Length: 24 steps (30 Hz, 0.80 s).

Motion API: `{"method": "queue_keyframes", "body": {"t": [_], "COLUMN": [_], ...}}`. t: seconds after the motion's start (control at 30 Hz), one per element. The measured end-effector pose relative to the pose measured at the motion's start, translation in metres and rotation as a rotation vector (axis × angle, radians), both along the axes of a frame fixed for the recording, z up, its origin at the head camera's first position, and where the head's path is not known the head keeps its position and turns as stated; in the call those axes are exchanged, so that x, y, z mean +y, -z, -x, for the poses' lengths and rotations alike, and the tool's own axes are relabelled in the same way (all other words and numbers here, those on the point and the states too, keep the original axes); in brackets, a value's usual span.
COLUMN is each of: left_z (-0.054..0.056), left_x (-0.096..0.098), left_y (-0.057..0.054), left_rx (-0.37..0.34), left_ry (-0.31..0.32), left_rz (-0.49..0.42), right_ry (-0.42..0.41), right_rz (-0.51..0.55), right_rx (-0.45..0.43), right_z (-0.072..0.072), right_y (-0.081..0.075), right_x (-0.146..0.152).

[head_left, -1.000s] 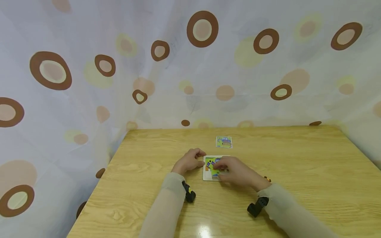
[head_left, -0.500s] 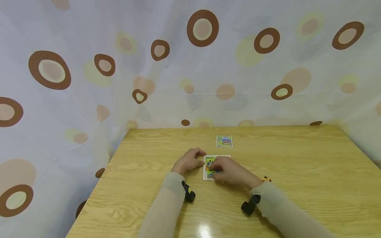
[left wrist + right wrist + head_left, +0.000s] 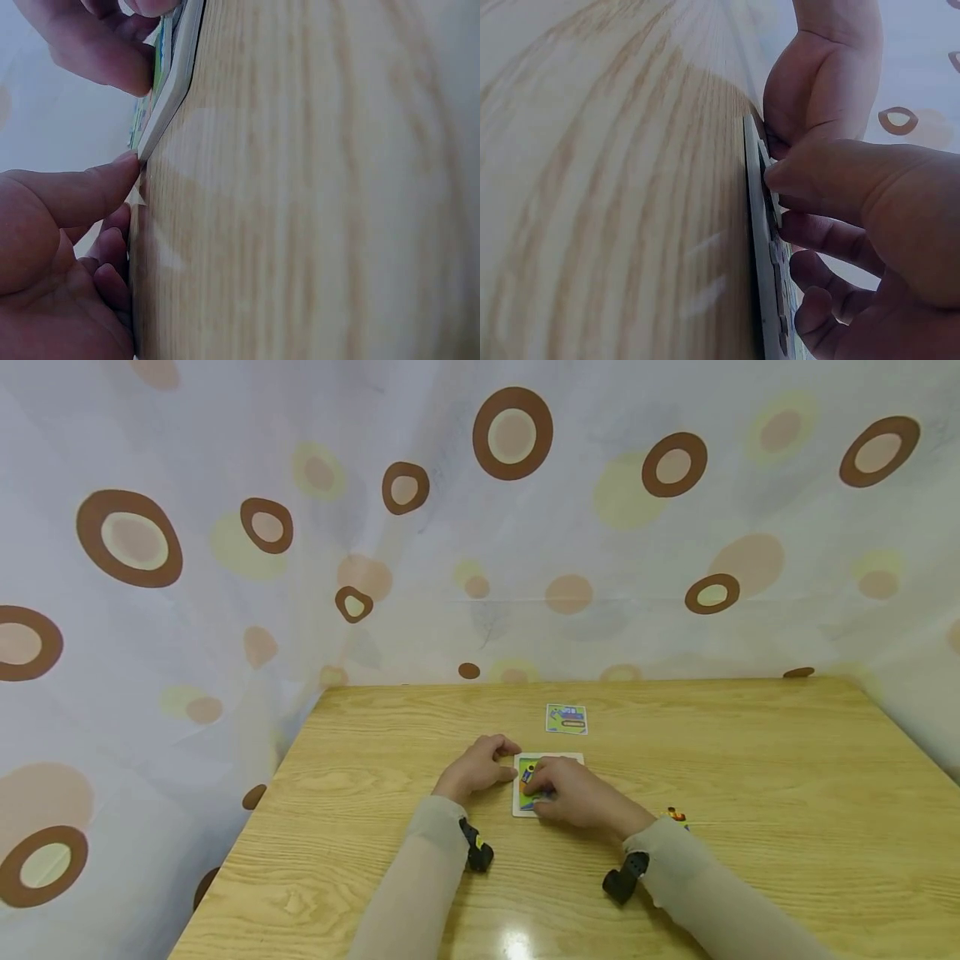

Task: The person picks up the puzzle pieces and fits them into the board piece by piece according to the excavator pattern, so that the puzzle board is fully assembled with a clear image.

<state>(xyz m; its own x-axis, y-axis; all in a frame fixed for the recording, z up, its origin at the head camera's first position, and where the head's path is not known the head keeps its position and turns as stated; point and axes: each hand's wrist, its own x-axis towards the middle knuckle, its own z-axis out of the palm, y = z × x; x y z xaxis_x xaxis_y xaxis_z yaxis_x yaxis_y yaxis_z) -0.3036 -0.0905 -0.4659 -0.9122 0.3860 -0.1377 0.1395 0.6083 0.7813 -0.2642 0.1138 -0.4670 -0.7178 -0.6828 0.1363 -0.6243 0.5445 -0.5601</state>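
Observation:
A square jigsaw puzzle in a white tray (image 3: 524, 815) lies flat on the wooden table. My right hand (image 3: 576, 793) is over the tray's lower left part, thumb and fingertips pinching a thin puzzle piece (image 3: 763, 152). In the right wrist view, that piece sits slightly tilted close over the tray, and its printed face is mostly hidden. My left hand (image 3: 477, 767) rests at the tray's left side, thumb tip right at the rim in the left wrist view, its other fingers loosely bent. Green, blue and yellow printing (image 3: 528, 772) shows beside the right fingertips.
A square picture card (image 3: 566, 718) with a blue vehicle on green lies behind the tray. Small orange and blue pieces (image 3: 677, 816) lie beyond the right wrist, partly behind the sleeve. A patterned curtain (image 3: 450, 543) borders the table's back and sides.
My right hand has moved left across the tray to its lower left part. Coloured printing now covers the pale patch in that corner. The left hand has stayed in place.

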Motion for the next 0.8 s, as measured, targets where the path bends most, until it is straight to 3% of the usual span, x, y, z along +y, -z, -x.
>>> {"method": "queue_keyframes", "body": {"t": [0.8], "left_z": [-0.0013], "left_x": [0.0013], "left_y": [0.0001], "left_rx": [0.019], "left_ry": [0.005], "left_rz": [0.016], "right_ry": [-0.018], "right_rz": [-0.006], "right_rx": [-0.019], "right_z": [-0.0005], "right_y": [0.0003], "right_x": [0.0002]}}
